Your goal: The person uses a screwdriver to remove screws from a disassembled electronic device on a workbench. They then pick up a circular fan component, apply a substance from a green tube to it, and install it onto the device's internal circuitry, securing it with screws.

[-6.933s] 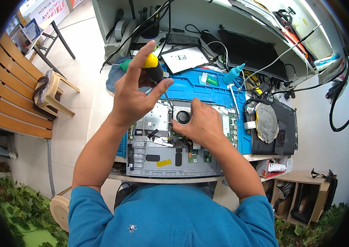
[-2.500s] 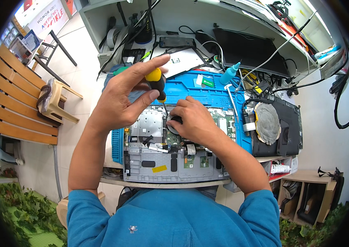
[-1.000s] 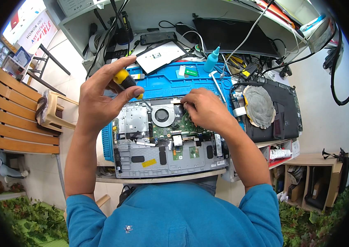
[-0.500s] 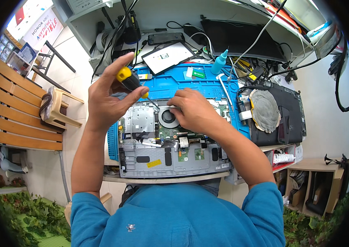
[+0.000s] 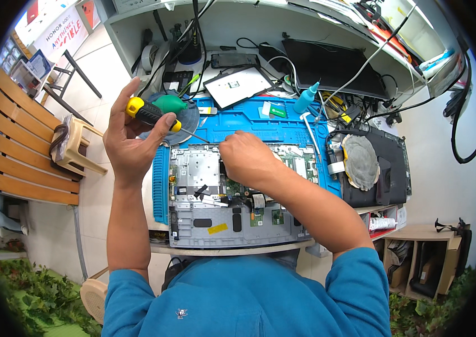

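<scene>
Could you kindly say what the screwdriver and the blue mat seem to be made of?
The screwdriver has a smooth handle, probably plastic, perhaps rubberised, in yellow and black sections; its thin grey shaft looks like metal. The blue mat looks matte, likely silicone or rubber, with moulded ridges.

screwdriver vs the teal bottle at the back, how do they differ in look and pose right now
The screwdriver has a yellow-and-black handle and a thin shaft, while the teal bottle is nearly one colour.
The screwdriver is held slanted in the left hand; the teal bottle stands by the back of the blue mat, touched by neither hand.
The screwdriver's shaft points toward the right hand; the teal bottle's nozzle points up.
Both narrow toward one end.
</scene>
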Demonstrator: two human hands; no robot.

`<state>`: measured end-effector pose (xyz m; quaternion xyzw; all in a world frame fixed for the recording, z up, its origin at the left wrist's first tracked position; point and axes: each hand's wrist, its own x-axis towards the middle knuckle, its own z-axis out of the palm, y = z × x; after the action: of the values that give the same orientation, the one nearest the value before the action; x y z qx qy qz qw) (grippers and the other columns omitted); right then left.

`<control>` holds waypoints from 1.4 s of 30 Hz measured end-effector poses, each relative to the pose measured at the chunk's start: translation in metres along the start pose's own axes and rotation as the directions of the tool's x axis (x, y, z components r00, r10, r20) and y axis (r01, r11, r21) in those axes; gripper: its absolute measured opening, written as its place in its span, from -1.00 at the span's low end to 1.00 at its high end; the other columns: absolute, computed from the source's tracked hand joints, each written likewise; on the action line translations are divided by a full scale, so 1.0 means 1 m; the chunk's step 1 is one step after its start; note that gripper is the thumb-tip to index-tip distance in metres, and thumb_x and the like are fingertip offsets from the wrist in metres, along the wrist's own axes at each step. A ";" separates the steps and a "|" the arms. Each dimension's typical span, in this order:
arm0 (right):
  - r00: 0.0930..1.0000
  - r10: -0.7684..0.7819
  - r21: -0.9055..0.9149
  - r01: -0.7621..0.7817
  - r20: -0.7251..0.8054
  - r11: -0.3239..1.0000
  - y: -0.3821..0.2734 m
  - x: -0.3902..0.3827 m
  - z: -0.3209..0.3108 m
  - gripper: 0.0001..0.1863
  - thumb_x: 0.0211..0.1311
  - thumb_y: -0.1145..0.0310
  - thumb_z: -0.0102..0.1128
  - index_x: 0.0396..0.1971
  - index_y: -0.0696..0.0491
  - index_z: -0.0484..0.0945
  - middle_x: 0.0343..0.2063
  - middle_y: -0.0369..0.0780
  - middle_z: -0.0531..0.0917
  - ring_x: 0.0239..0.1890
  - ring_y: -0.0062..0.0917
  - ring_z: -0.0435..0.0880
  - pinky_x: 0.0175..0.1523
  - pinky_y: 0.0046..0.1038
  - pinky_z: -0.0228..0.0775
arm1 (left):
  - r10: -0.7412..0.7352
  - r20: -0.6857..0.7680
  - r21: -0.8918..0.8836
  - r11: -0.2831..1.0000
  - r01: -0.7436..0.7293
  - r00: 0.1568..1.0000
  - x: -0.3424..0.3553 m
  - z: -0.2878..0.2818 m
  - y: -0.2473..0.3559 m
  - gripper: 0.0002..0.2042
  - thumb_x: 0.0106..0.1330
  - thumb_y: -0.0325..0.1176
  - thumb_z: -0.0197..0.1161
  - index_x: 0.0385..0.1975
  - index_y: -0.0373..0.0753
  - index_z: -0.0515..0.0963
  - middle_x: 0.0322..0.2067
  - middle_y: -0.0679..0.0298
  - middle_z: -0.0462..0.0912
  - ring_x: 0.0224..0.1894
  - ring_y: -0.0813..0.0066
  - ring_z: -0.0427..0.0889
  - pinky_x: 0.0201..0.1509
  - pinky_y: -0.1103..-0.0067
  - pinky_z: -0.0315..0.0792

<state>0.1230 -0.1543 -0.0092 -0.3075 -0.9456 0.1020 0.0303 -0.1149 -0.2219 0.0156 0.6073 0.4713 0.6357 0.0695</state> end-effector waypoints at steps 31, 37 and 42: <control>0.994 -0.101 -0.119 0.105 0.035 0.987 0.001 0.008 0.012 -0.86 0.23 0.49 0.27 -0.31 0.21 0.75 -0.25 -0.01 0.80 -0.08 -0.13 0.78 0.10 -0.17 0.66 | -0.035 -0.019 0.062 0.997 0.037 0.999 -0.004 -0.011 -0.002 -0.24 0.33 -0.48 0.66 0.54 -0.23 0.46 -0.22 0.32 0.80 -0.18 0.63 0.84 0.02 0.67 0.74; 0.943 -0.331 -0.109 0.327 -0.024 0.939 0.025 0.009 0.013 -0.87 0.24 0.44 0.33 -0.28 0.16 0.73 -0.22 -0.12 0.77 -0.02 -0.20 0.74 0.10 -0.19 0.65 | -0.048 0.012 0.042 0.998 0.047 0.999 -0.004 -0.014 -0.005 -0.25 0.33 -0.48 0.64 0.52 -0.30 0.45 -0.05 0.17 0.83 -0.07 0.45 0.90 0.10 0.52 0.83; 0.928 -0.366 -0.112 0.358 -0.065 0.927 0.031 0.001 0.011 -0.87 0.27 0.38 0.38 -0.30 0.13 0.69 -0.28 -0.17 0.74 -0.05 -0.22 0.73 0.09 -0.20 0.64 | -0.049 0.025 0.010 0.999 0.049 0.998 -0.006 -0.010 -0.004 -0.25 0.33 -0.50 0.63 0.52 -0.31 0.44 -0.02 0.13 0.83 -0.04 0.44 0.90 0.12 0.50 0.82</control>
<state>0.1388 -0.1313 -0.0266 -0.1331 -0.9878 0.0351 0.0734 -0.1241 -0.2289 0.0106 0.6038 0.4883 0.6239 0.0879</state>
